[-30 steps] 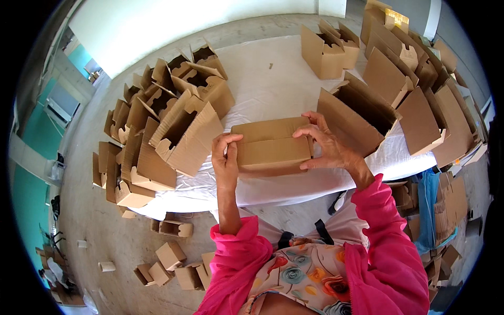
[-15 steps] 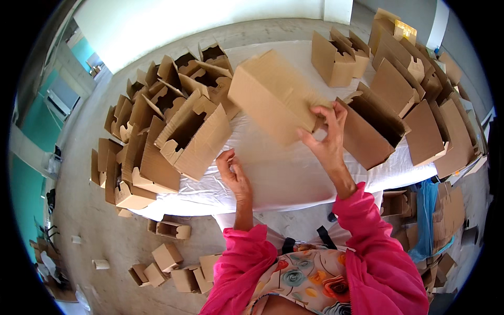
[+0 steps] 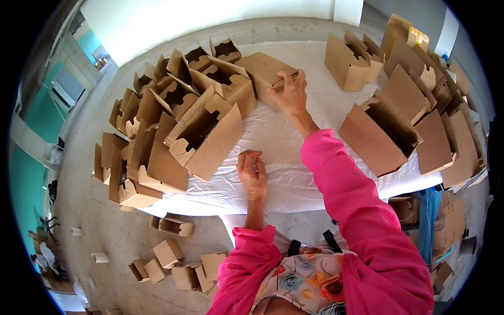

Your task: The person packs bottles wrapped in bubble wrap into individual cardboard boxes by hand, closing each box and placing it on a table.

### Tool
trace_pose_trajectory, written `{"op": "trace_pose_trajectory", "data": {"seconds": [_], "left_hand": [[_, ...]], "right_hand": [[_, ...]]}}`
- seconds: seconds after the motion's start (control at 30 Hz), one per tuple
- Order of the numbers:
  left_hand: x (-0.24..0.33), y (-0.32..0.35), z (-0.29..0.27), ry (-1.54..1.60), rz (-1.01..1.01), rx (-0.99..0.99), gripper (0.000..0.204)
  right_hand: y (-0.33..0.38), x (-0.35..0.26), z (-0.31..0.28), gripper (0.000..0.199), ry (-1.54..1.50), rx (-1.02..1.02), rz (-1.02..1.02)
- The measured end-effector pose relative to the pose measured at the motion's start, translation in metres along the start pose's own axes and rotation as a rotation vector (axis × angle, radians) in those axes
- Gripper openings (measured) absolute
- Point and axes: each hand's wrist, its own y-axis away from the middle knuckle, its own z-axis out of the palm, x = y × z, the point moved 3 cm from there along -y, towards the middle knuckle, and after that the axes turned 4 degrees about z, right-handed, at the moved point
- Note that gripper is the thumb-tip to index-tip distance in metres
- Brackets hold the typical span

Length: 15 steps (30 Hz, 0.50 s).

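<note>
A brown cardboard box [image 3: 266, 71] stands at the far middle of the white-covered table [image 3: 283, 173], beside the left group of boxes. My right hand [image 3: 292, 94] reaches out to it, thumb and fingers gripping its near right end. Closer to me, my left hand [image 3: 252, 170] hovers over the table's front part with curled fingers and nothing visible in them. Just left of that hand stands an open-topped cardboard box [image 3: 212, 147], tilted, with notched flaps. Its neighbour, another open box [image 3: 231, 84], sits right against the gripped one.
More open boxes crowd the table's left side [image 3: 163, 147]. At the right stand an open box [image 3: 378, 136] and a dense row of boxes [image 3: 438, 136]. Small boxes [image 3: 168, 254] lie on the floor at lower left. A blue plastic sheet [image 3: 429, 220] hangs at lower right.
My right hand has carried the box from above the table's middle away and to the left, setting it beside the left group. My left hand has hardly moved.
</note>
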Motion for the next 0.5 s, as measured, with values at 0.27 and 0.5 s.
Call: {"op": "trace_pose_trajectory", "data": {"seconds": [0.27,0.5], "left_hand": [[0.002,-0.002,-0.004,-0.009,0.064,0.005,0.022],[0.02,0.002,-0.002,0.059,-0.035,-0.06,0.025]], "right_hand": [[0.045,-0.04,-0.104,0.062,-0.217,-0.049,-0.308],[0.114,0.003,-0.274,0.063,0.288,0.207,-0.214]]}}
